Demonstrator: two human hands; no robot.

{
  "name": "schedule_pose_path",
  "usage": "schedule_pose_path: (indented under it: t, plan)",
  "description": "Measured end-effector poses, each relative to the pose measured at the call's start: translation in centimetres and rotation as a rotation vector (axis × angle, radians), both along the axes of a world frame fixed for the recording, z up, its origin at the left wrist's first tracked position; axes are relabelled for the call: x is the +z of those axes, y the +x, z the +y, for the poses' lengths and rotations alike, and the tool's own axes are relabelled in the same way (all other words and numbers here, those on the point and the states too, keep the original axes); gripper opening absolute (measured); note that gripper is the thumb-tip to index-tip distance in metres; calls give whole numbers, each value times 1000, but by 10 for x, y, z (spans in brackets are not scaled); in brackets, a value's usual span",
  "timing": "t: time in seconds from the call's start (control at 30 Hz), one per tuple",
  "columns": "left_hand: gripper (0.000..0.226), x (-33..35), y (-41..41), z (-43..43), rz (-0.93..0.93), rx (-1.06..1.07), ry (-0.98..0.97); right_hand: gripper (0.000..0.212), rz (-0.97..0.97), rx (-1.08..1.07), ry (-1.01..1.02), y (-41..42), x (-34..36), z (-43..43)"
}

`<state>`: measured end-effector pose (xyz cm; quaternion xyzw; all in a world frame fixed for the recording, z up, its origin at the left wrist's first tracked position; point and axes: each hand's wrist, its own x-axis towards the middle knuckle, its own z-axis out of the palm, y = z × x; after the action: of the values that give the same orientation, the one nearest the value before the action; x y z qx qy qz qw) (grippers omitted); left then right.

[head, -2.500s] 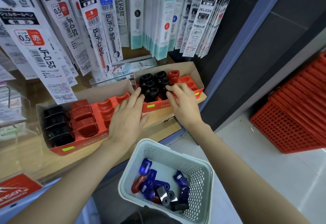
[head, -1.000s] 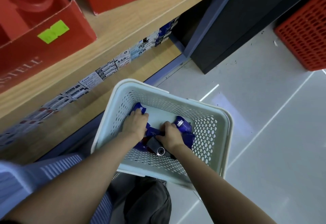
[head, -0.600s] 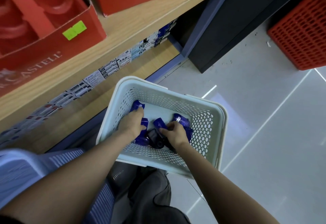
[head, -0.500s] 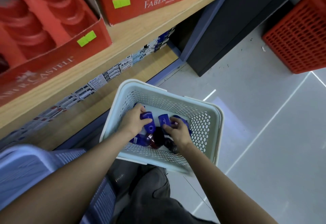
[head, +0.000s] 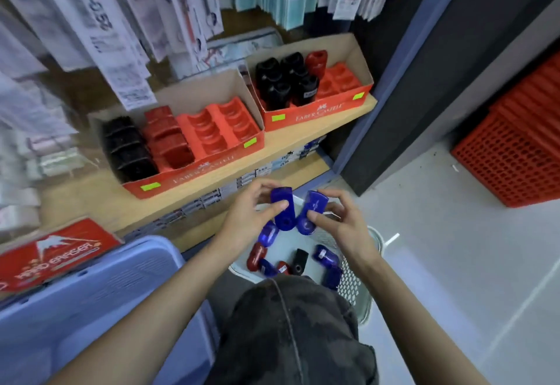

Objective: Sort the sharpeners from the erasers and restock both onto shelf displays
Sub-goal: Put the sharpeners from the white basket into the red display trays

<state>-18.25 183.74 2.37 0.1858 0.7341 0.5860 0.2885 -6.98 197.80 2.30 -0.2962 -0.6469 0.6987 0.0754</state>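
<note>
Head view: both hands are up over the white basket [head: 365, 299], just in front of the shelf [head: 303, 136] front edge.
- Left hand [head: 247, 215] pinches a blue sharpener [head: 283, 207]: thumb across its face, fingers curled behind the top.
- Right hand [head: 345, 227] pinches a second blue sharpener [head: 313, 210]: thumb on its lower end, fingers curled over the far side.
- The two sharpeners lean toward each other. Their lower ends are touching or just apart, can't tell which.
- The basket sits below the hands, its near side hidden by the person's knee [head: 291, 324] in dark trousers.
- Loose in the basket: a blue piece [head: 268, 233] under the left hand, a red piece [head: 257, 256], a black piece [head: 300, 260], and more blue ones [head: 325, 256] toward the right wall.
- Two red Faber-Castell boxes stand side by side along the shelf's front edge.
- Left display box [head: 197, 169]: black column [head: 127, 148] at the left end, red column [head: 166, 139] next to it, and moulded slots [head: 224, 127] showing on the right.
- Right display box [head: 318, 109] is at the shelf's right corner, with a black cluster [head: 285, 81] on the left and one red sharpener [head: 316, 60] at the back.
- Hanging refill packs [head: 106, 21] are blurred above the shelf.
- A red eraser box [head: 51, 251] is at the shelf's left end, with a pale blue bin [head: 91, 293] below it.
- A red crate [head: 521, 148] is on the floor, well off to the right.
</note>
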Motion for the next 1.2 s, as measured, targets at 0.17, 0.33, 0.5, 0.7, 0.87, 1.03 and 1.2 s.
schedule_pose_path:
  t: [0.17,0.33,0.5,0.7,0.87,1.03,1.2]
  plan:
    - [34,67,-3,-26,237,116,97,28,245,73,92,-30,67,-7]
    - [38,113,-28,-47,429,355,144,30,389,153,237,-83,116,-20]
    - [27,115,-53,-54,618,419,-37,20,381,205,514,-147,128,-27]
    - [27,99,-53,-62,565,535,-91,18,306,432,875,-193,96,-38]
    - [26,98,-58,-64,550,533,-78,17,280,553,989,-204,79,-37]
    - [27,95,-61,-63,552,528,-84,31,243,594,897,-204,79,-36]
    - [31,94,-69,-53,674,429,-318,48,250,459,728,-182,88,-16]
